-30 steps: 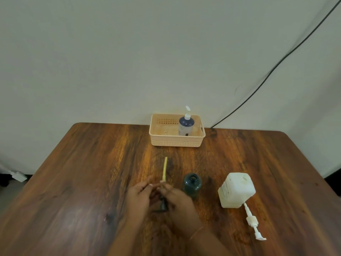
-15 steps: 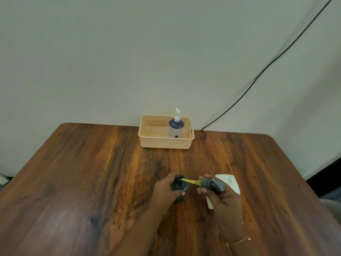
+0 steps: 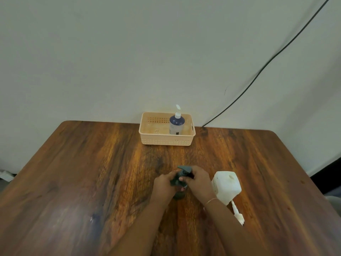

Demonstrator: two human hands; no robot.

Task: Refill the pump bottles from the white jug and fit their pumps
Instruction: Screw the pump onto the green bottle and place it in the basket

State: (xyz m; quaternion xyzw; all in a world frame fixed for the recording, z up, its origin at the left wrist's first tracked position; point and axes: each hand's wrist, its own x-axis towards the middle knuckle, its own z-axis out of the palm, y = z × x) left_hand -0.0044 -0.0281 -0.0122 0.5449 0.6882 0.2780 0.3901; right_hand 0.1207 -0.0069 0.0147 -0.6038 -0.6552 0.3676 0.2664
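Head: dark bottle (image 3: 179, 194), pump (image 3: 185, 169) atop

Wooden table (image 3: 73, 182), black wall cable (image 3: 258, 72)

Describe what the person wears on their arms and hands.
No sleeves or gloves show; the left hand and right hand are uncovered, as are both arms. A thin, light-coloured bracelet circles the right wrist.

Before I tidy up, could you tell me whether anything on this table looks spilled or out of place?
No spill shows. A white pump lies loose on the table by the near corner of the white jug, fitted to no bottle, and the jug's top opening is uncapped.
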